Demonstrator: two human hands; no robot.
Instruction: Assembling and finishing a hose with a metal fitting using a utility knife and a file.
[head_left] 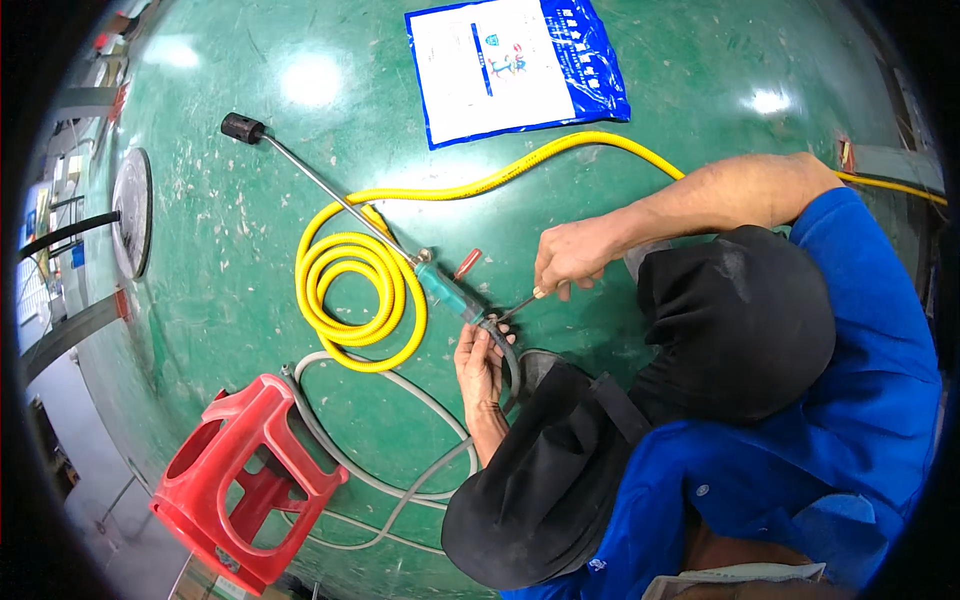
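A blowtorch with a black burner head, thin metal tube and teal handle [449,291] lies slantwise on the green floor. A small red piece [467,264] sits beside the handle. My left hand [480,362] is closed around the handle's near end, where a grey hose [515,368] joins it. From the right, my right hand [578,258] pinches a slim screwdriver [520,306], its shaft pointing down-left. The tip meets the hose joint near my left fingers; exactly what it touches there is too small to make out.
A coiled yellow corrugated hose [361,290] lies partly under the torch tube and runs off right. Grey hose loops pass a tipped red plastic stool [250,480] at lower left. A blue-and-white plastic bag [500,70] lies at the far side. My bent knees [545,470] are close by.
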